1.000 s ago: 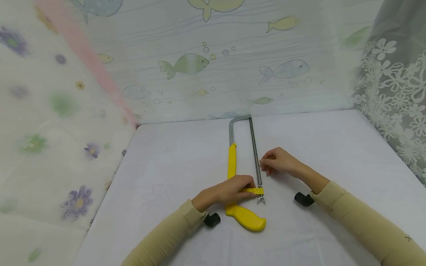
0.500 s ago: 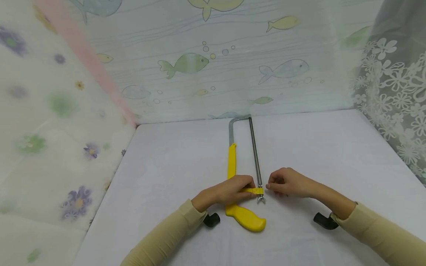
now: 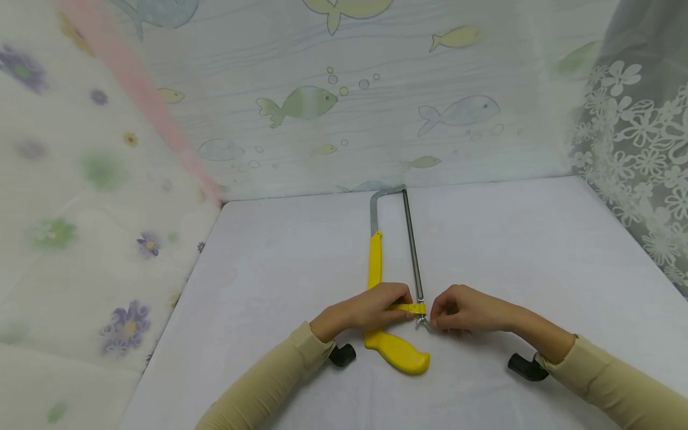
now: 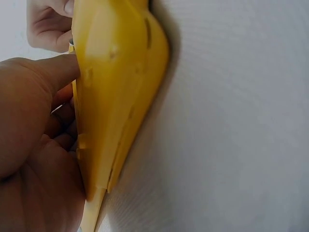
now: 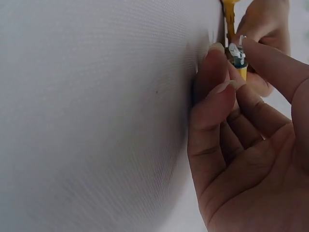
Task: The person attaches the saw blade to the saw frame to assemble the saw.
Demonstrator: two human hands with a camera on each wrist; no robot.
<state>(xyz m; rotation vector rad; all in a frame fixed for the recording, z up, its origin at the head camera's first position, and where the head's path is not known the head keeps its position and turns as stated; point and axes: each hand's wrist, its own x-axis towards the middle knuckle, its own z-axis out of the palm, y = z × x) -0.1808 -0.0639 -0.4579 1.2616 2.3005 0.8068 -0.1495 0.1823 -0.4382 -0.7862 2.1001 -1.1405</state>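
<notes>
A hacksaw with a yellow frame (image 3: 374, 260) and yellow handle (image 3: 403, 353) lies on the table, its grey blade (image 3: 412, 245) to the right. My left hand (image 3: 376, 307) grips the yellow frame near the handle, fingers over the cross arm (image 3: 415, 309) that bears the blade's near end. At that end sits a silver wing nut (image 3: 421, 322). Close on its right is my right hand (image 3: 464, 310), fingers loosely bent. In the right wrist view, a gap shows between thumb and forefinger, with the wing nut (image 5: 236, 52) just beyond, right at the thumb tip.
A white cloth covers the table (image 3: 269, 269). A fish-print curtain (image 3: 376, 131) hangs behind its back edge, with a floral sheet (image 3: 80, 239) on the left and lace (image 3: 645, 149) on the right. Black wrist-worn pieces (image 3: 527, 366) stick out beneath both sleeves.
My right hand has moved toward me from beside the blade's middle down to the wing nut. The left hand and hacksaw have stayed in place.
</notes>
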